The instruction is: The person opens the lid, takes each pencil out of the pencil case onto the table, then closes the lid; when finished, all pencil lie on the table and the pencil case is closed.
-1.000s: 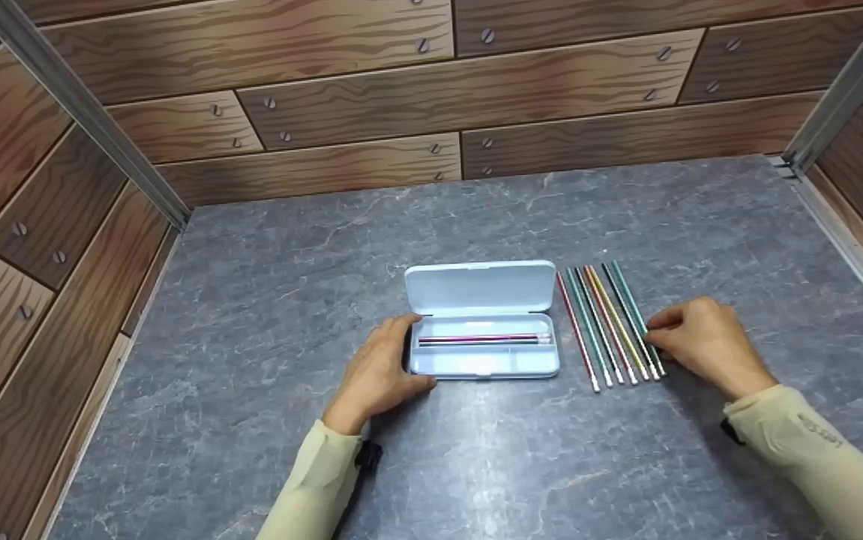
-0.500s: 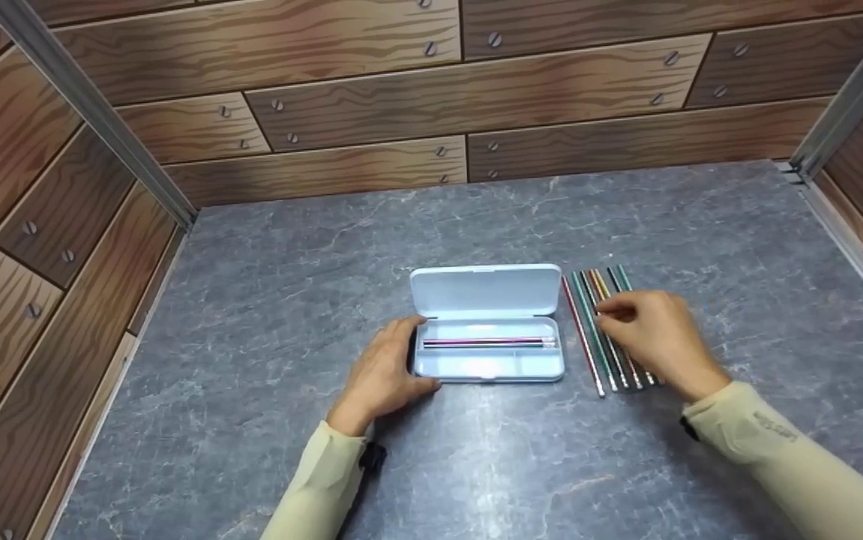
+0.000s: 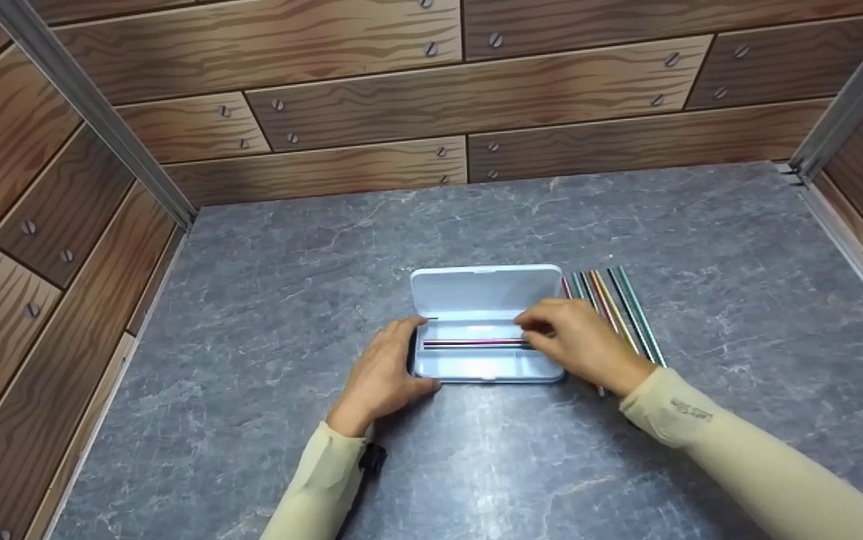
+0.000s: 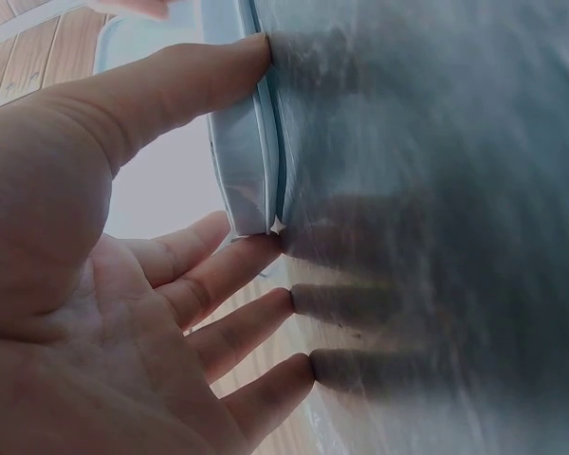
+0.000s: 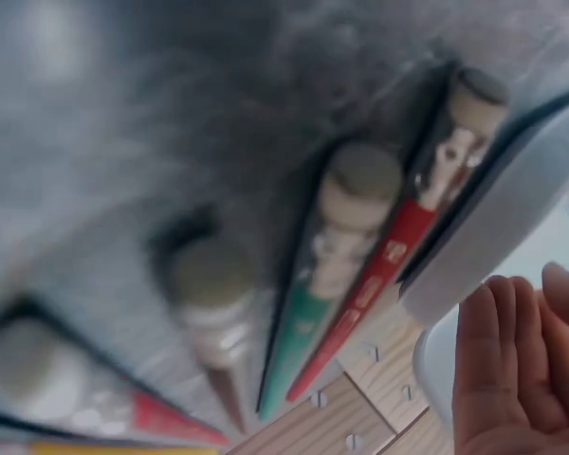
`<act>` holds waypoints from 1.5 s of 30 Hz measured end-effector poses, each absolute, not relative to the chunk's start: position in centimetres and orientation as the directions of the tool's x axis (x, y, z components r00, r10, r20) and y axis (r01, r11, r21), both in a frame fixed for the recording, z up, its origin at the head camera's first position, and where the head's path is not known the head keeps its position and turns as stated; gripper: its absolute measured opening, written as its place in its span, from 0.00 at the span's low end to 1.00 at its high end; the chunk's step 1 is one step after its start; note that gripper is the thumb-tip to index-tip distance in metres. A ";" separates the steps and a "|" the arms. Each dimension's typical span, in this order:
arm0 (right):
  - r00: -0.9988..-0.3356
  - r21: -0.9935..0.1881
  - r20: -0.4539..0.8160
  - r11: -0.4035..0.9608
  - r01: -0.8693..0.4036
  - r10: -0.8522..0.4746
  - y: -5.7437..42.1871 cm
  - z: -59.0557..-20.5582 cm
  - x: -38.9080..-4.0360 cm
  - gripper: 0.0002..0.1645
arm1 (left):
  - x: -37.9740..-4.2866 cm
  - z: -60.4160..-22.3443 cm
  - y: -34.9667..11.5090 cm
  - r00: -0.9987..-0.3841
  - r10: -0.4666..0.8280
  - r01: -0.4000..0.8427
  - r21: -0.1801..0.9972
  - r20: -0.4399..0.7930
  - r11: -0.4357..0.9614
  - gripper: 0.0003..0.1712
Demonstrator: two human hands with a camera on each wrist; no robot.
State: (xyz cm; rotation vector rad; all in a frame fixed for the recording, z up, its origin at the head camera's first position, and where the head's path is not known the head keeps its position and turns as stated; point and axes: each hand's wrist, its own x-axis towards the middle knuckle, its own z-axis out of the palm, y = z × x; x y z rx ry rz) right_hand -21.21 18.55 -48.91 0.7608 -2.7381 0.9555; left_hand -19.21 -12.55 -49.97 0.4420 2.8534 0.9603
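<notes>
A light blue plastic pencil case (image 3: 476,367) lies with its lid raised at the back. In its rear compartment are a pink pencil and a dark pencil (image 3: 468,343), side by side. My left hand (image 3: 380,375) holds the left end of the case, thumb at the front edge and fingers at the back corner. Over the right end of the case is my right hand (image 3: 581,341), covering the pencils' eraser ends; thumb and forefinger look apart, with nothing visible between them. Right of the case, a row of several pencils (image 3: 637,315) lies partly under this hand.
The case's lid (image 3: 485,292) stands behind both hands. Wood-patterned panels (image 3: 356,105) enclose the grey marbled table (image 3: 311,277) at the back and sides. Eraser ends of the row, including a green pencil (image 5: 303,332), show close up in the right wrist view.
My right hand has moved left from the far side of the pencil row, across it, to the right end of the case. The left hand stays on the case.
</notes>
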 end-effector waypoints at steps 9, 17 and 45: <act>-0.816 -0.471 0.252 0.670 -0.573 -0.521 17.9 -49.4 -21.5 0.12 | -19.2 -50.0 -12.5 -0.952 0.305 0.247 0.606 0.008 0.756 0.53; -0.807 -0.434 0.240 0.684 -0.586 -0.540 17.8 -49.1 -21.8 0.11 | -19.1 -50.0 -12.6 -0.954 0.300 0.234 0.613 -0.005 0.755 0.53; -0.790 -0.414 0.232 0.677 -0.609 -0.568 18.0 -49.2 -21.9 0.09 | -19.3 -50.1 -12.6 -0.953 0.304 0.248 0.606 0.011 0.756 0.53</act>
